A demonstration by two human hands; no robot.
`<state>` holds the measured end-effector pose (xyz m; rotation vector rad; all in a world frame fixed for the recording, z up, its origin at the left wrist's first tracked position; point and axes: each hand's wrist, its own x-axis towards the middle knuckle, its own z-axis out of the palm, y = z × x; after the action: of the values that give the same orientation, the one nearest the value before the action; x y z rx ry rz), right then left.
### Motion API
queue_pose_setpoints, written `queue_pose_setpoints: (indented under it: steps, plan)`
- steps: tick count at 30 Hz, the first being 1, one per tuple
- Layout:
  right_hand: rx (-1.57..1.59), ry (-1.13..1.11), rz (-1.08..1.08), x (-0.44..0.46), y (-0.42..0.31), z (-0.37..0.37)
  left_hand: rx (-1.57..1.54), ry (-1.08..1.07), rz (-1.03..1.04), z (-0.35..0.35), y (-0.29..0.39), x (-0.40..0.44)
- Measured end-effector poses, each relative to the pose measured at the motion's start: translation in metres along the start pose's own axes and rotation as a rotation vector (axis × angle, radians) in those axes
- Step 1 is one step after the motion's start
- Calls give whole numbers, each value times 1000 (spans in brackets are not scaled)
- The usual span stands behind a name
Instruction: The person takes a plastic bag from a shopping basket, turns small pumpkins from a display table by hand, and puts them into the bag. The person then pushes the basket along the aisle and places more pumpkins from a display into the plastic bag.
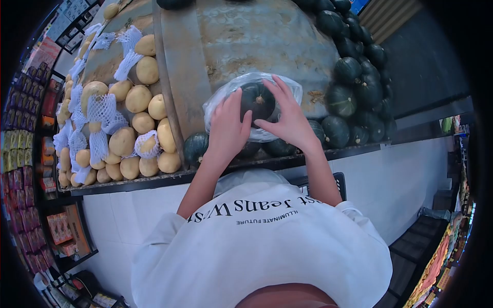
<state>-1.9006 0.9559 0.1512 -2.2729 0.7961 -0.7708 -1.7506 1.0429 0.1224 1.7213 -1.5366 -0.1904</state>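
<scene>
A dark green pumpkin (258,101) with its stem facing up sits in the middle of a clear plastic bag (218,97), whose edges spread around it on the display stand. My left hand (228,123) cups the pumpkin's left side, with the thumb at its lower left. From the right, my right hand (288,117) curves around it, fingers on its upper edge and thumb near its bottom. Both hands hold it between them, and parts of the fingers cover the bag. Just below the hands, more pumpkins (280,148) line the stand's front edge, partly hidden.
Pumpkins (354,77) are heaped along the right side of the stand. Left of a wooden divider (169,87) lie yellow round melons (138,98), some in white foam nets (105,110). A black basket (340,186) stands near my right forearm. Packaged goods fill shelves (23,169) at far left.
</scene>
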Motion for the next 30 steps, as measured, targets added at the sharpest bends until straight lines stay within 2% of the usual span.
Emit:
queue_pose_setpoints:
  steps: [3, 6, 8, 10, 13, 14, 17, 20, 24, 28, 30]
  plan:
    - [49, 115, 74, -28, 1, -17, 103, 26, 123, 3, 9, -14]
    - [-106, 293, 58, -52, 11, -24, 23, 46, 273, 13, 25, -20]
    - [-156, 394, 93, -68, 19, -28, -99, -37, 401, 24, 28, -23]
    - [-185, 392, 190, -82, 31, -34, -189, -111, 520, 31, 36, -23]
    - [-211, 376, 315, -99, 40, -39, -321, -306, 556, 44, 45, -28]
    - [-227, 351, 335, -104, 45, -39, -281, -367, 594, 51, 42, -30]
    - [-274, 277, 380, -113, 46, -39, -148, -447, 598, 56, 44, -32]
    - [-271, 239, 383, -116, 46, -35, -117, -432, 525, 55, 40, -32]
    - [-293, 131, 262, -108, 37, -28, 16, -351, 479, 38, 31, -26]
    - [-397, -44, 139, -96, 28, -20, -25, -287, 350, 29, 18, -22]
    - [-438, -91, 141, -92, 25, -13, -7, -307, 378, 28, 16, -23]
